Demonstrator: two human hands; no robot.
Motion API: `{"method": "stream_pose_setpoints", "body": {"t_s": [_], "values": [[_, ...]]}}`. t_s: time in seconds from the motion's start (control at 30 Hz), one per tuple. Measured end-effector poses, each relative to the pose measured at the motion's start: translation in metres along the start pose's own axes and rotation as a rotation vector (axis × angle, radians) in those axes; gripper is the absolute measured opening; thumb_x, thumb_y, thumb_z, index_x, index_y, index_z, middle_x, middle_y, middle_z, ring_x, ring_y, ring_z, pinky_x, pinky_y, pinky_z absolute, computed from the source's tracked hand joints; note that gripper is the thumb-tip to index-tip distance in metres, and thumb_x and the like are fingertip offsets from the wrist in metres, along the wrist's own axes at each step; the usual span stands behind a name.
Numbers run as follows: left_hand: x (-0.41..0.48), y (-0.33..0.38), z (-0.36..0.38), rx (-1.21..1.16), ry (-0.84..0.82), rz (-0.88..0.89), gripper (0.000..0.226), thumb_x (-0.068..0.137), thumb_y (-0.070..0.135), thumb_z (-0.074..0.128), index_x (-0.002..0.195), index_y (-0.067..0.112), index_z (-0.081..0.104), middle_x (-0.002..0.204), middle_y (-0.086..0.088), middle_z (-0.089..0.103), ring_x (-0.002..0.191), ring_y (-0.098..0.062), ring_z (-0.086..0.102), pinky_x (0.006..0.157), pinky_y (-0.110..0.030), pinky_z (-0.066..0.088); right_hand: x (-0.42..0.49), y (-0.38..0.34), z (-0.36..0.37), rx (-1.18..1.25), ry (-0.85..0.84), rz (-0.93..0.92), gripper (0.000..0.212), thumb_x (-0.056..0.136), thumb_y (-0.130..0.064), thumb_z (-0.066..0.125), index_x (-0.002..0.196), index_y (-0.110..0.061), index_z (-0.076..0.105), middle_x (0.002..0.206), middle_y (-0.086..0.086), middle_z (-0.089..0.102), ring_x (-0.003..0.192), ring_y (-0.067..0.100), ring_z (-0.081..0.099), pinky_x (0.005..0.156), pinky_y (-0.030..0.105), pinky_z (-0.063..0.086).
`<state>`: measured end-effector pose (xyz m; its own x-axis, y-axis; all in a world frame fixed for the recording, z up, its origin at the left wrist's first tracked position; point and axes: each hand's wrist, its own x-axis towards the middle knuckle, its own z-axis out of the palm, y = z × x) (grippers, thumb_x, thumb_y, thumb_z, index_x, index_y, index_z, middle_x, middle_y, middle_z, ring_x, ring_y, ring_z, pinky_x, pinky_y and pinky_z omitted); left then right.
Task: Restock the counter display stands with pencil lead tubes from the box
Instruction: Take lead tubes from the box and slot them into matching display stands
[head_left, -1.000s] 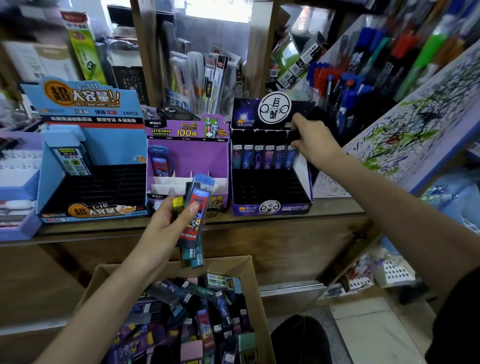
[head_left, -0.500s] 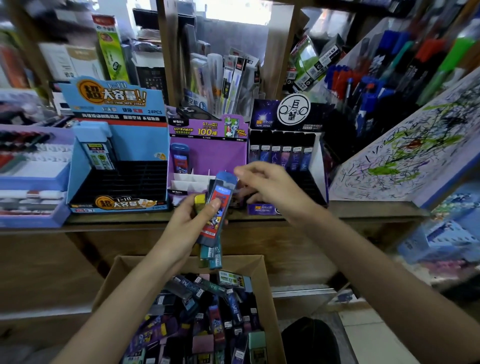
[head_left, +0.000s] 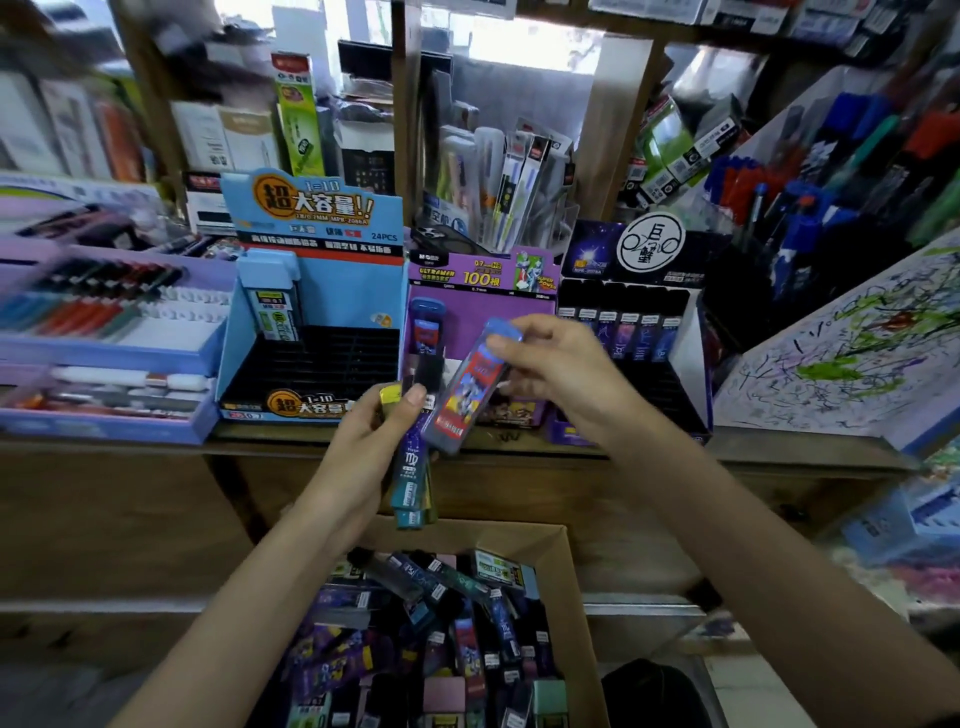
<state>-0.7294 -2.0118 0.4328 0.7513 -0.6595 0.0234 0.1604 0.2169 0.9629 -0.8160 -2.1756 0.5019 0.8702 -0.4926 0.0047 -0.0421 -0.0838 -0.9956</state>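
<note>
right grip (head_left: 561, 370) pinches blue-capped tube (head_left: 465, 396) | left grip (head_left: 363, 453) holds tube bundle (head_left: 410, 480), perhaps four | box (head_left: 577, 613) below

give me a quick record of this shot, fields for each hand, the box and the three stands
left hand: grips a bundle of tubes above the box
right hand: pinches the blue-capped tube near its cap, next to the bundle
cardboard box: open, below the counter, many tubes loose inside
blue stand: one tube visible, back left
purple stand: one tube visible, back left; front hidden by the hands
dark stand: a row of tubes along the back
</note>
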Motion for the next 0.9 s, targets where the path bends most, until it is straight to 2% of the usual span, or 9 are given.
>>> {"method": "stream_pose_setpoints", "body": {"t_s": [0.07, 0.17, 0.33, 0.43, 0.5, 0.57, 0.7, 0.8, 0.9], "values": [[0.001, 0.005, -0.012, 0.022, 0.04, 0.04, 0.024, 0.082, 0.033, 0.057, 0.098, 0.015, 0.058, 0.072, 0.005, 0.069, 0.064, -0.007, 0.065, 0.057, -0.02, 0.054, 0.013, -0.014, -0.004, -0.033, 0.113, -0.075, 0.004, 0.085, -0.016, 0.067, 0.085, -0.016, 0.063, 0.082, 0.001, 0.069, 0.071, 0.008, 0.066, 0.058, 0.023, 0.053], [0.001, 0.01, -0.031, 0.05, 0.096, 0.079, 0.017, 0.087, 0.03, 0.056, 0.095, 0.015, 0.057, 0.067, 0.005, 0.068, 0.06, -0.008, 0.064, 0.054, -0.02, 0.053, 0.033, -0.032, 0.0, -0.144, 0.251, -0.249, 0.011, 0.083, -0.013, 0.069, 0.081, -0.02, 0.061, 0.08, -0.002, 0.067, 0.066, 0.003, 0.062, 0.052, 0.017, 0.046], [-0.003, 0.012, -0.052, 0.056, 0.128, 0.101, 0.029, 0.077, 0.039, 0.06, 0.094, 0.016, 0.058, 0.07, 0.004, 0.068, 0.062, -0.008, 0.065, 0.054, -0.02, 0.052, 0.058, -0.034, 0.028, -0.43, 0.226, -0.398, 0.006, 0.082, -0.014, 0.07, 0.087, -0.014, 0.066, 0.076, -0.008, 0.062, 0.067, 0.0, 0.053, 0.068, 0.018, 0.044], [-0.005, 0.01, -0.058, 0.056, 0.124, 0.106, 0.032, 0.074, 0.042, 0.061, 0.094, 0.017, 0.058, 0.076, 0.004, 0.07, 0.066, -0.008, 0.065, 0.058, -0.021, 0.054, 0.066, -0.024, 0.039, -0.601, 0.246, -0.467, 0.011, 0.082, -0.018, 0.07, 0.091, -0.013, 0.069, 0.068, -0.013, 0.056, 0.06, -0.002, 0.045, 0.059, 0.011, 0.034], [-0.006, 0.009, -0.061, 0.05, 0.123, 0.107, 0.03, 0.075, 0.041, 0.06, 0.093, 0.017, 0.057, 0.073, 0.006, 0.069, 0.066, -0.007, 0.065, 0.057, -0.02, 0.054, 0.068, -0.015, 0.042, -0.671, 0.246, -0.49, 0.012, 0.083, -0.019, 0.069, 0.093, -0.013, 0.068, 0.07, -0.009, 0.056, 0.06, 0.001, 0.043, 0.057, 0.016, 0.032], [-0.007, 0.008, -0.061, 0.045, 0.119, 0.104, 0.028, 0.075, 0.041, 0.06, 0.091, 0.018, 0.057, 0.07, 0.008, 0.068, 0.064, -0.006, 0.065, 0.057, -0.02, 0.053, 0.069, -0.006, 0.044, -0.722, 0.228, -0.493, 0.017, 0.084, -0.018, 0.069, 0.099, -0.012, 0.065, 0.078, -0.005, 0.057, 0.066, 0.007, 0.045, 0.062, 0.022, 0.033], [-0.006, 0.007, -0.061, 0.033, 0.116, 0.104, 0.033, 0.073, 0.042, 0.062, 0.093, 0.017, 0.057, 0.069, 0.007, 0.067, 0.064, -0.007, 0.065, 0.059, -0.022, 0.055, 0.07, 0.004, 0.049, -0.871, 0.178, -0.529, 0.023, 0.085, -0.016, 0.067, 0.1, -0.01, 0.051, 0.084, -0.001, 0.053, 0.075, 0.02, 0.05, 0.066, 0.035, 0.042], [-0.006, 0.004, -0.06, 0.022, 0.11, 0.087, 0.036, 0.071, 0.044, 0.063, 0.095, 0.018, 0.058, 0.07, 0.007, 0.067, 0.065, -0.008, 0.066, 0.06, -0.022, 0.055, 0.068, 0.009, 0.05, -1.032, 0.173, -0.595, 0.02, 0.086, -0.019, 0.065, 0.1, -0.009, 0.054, 0.098, 0.005, 0.051, 0.083, 0.025, 0.052, 0.066, 0.041, 0.047], [-0.007, 0.002, -0.06, 0.025, 0.101, 0.069, 0.037, 0.07, 0.044, 0.063, 0.096, 0.017, 0.059, 0.07, 0.007, 0.067, 0.066, -0.008, 0.066, 0.061, -0.023, 0.056, 0.062, 0.008, 0.048, -1.069, 0.194, -0.605, 0.019, 0.089, -0.017, 0.061, 0.106, -0.01, 0.058, 0.107, 0.005, 0.05, 0.093, 0.022, 0.054, 0.07, 0.042, 0.051]]}}
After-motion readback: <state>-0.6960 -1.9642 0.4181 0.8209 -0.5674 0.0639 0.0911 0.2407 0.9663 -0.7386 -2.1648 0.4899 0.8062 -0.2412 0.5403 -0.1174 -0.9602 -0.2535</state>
